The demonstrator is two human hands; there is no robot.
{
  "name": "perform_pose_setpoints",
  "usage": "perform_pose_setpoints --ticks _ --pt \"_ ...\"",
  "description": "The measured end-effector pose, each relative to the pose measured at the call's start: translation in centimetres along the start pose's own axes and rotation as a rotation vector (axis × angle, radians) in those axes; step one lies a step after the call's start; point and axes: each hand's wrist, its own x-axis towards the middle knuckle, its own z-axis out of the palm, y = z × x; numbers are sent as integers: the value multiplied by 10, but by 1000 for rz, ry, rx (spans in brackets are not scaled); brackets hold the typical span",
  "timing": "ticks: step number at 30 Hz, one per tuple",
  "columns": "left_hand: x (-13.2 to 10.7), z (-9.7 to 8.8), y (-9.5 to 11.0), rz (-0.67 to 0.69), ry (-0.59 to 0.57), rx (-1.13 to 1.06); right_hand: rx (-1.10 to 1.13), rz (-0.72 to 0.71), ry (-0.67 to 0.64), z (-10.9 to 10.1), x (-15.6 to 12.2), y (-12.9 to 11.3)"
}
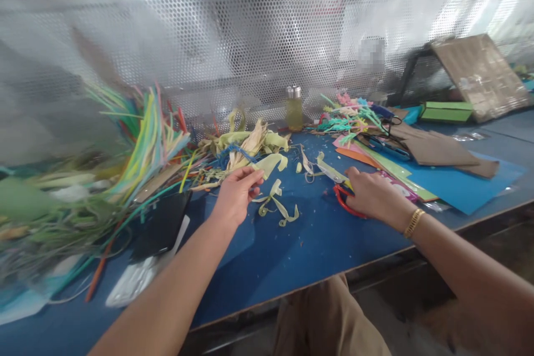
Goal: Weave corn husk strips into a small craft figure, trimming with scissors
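A pale green corn husk strip (270, 166) is pinched between the thumb and fingers of my left hand (237, 194), its curled end pointing right. My right hand (371, 192) grips a pair of scissors with red handles (342, 200) low over the blue table. Another pale husk piece (329, 168) lies by the blades and partly covers them from view. Curled husk scraps (278, 206) rest on the table between my hands. Just beyond my left hand is a heap of dried corn husks (254, 142) with a blue fuzzy strip across it.
Bundled colourful pipe cleaners (144, 144) and a black phone-like slab (161, 225) are at the left. A glass jar (294, 108) stands by the perforated metal screen (258, 39). Coloured paper (471, 189), cardboard (442, 147) and pastel fuzzy stems (354, 117) lie at the right.
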Motion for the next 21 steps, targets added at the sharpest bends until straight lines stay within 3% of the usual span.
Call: perform_pose_setpoints --ticks 3,5,10,12,16,19,21 --pt "2 -2 0 21 14 -5 206 -15 16 2 6 17" --pt "3 -2 0 28 21 -3 469 -31 38 7 9 32" --pt "2 -2 1 34 25 7 1206 118 -112 6 1 49" --pt "1 0 1 33 28 0 1477 149 -152 0 -8 44" --pt "-2 2 1 22 22 -12 1911 80 -230 -10 -28 18" --pt "-4 3 2 22 28 -7 2031 127 -382 -9 -41 -1" --pt "-5 3 2 15 28 -3 2039 111 -366 -6 -48 -10"
